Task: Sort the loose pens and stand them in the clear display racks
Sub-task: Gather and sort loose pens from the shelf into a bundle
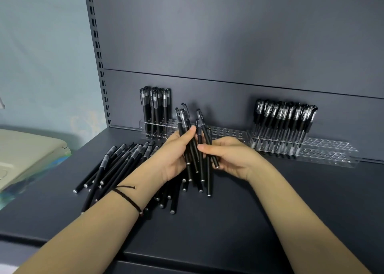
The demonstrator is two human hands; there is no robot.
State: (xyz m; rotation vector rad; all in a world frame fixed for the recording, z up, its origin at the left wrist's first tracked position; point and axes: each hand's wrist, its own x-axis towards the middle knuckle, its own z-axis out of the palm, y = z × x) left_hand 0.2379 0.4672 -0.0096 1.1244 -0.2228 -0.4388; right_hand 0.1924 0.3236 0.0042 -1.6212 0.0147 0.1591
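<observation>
My left hand (173, 156) grips a bundle of several black capped pens (190, 149), held upright with caps up. My right hand (230, 156) pinches a few more black pens (206, 140) right beside that bundle. A heap of loose black pens (118, 163) lies on the dark shelf (270, 201) to the left and under my left wrist. At the back, a clear rack (226, 133) holds several standing pens (155, 109) at its left end. A second clear rack (332, 151) on the right holds a row of leaning pens (284, 122).
The grey back panel (228, 45) rises behind the racks, with a slotted upright (99, 61) at its left. A pale beige object (25, 155) sits off the shelf's left side. Both racks show unfilled holes towards their right ends.
</observation>
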